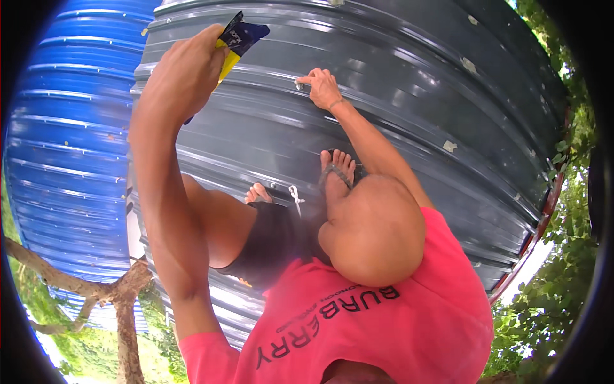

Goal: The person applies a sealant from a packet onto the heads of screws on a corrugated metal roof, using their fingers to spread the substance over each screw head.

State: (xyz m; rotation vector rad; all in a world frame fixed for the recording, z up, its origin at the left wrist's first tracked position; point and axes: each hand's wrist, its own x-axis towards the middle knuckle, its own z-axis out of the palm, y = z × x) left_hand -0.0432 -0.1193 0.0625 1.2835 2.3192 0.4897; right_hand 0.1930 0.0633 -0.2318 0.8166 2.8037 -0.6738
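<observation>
My left hand, raised at upper left, grips a crumpled yellow and dark blue pouch. My right hand reaches onto the dark grey corrugated roof sheet, its fingertips at a small bolt head on the sheet and the other fingers bent. My feet in sandals rest on the sheet below my hands, with my bent knees in close. A short white cord shows between them.
A blue corrugated roof lies along the left. Tree branches rise at lower left. A red-trimmed edge of the grey roof runs down the right, with leafy trees beyond. Fasteners and pale patches dot the grey sheet.
</observation>
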